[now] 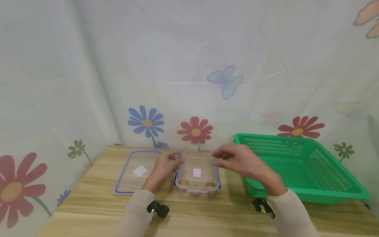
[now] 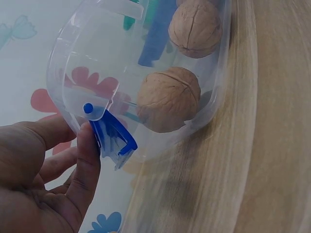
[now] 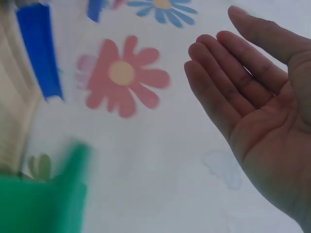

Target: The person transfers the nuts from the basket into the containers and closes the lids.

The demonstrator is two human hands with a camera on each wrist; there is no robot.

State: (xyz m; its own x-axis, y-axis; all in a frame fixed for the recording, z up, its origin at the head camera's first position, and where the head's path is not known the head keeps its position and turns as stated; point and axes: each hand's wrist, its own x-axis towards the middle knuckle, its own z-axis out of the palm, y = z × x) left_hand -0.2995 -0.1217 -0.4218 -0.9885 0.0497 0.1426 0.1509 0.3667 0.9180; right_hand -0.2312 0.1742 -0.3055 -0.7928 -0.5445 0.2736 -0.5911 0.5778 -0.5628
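Observation:
A clear plastic food container (image 1: 197, 189) with a white label stands on the table, lid off. Walnuts lie inside it; one walnut (image 1: 184, 182) is at the near left corner and another walnut (image 1: 210, 184) at the near right. My left hand (image 1: 167, 164) pinches the container's left rim between thumb and fingers, right beside a blue latch (image 2: 112, 131) that hangs down. Close to the right rim is my right hand (image 1: 242, 161); the right wrist view shows its fingers nearly straight, palm bare. The container's lid (image 1: 125, 177), with a blue seal, lies flat to the left.
A large green plastic basket (image 1: 308, 192) with perforated sides stands on the right of the wooden table (image 1: 97, 210). Behind the table hangs a pale curtain (image 1: 165, 65) printed with flowers and butterflies.

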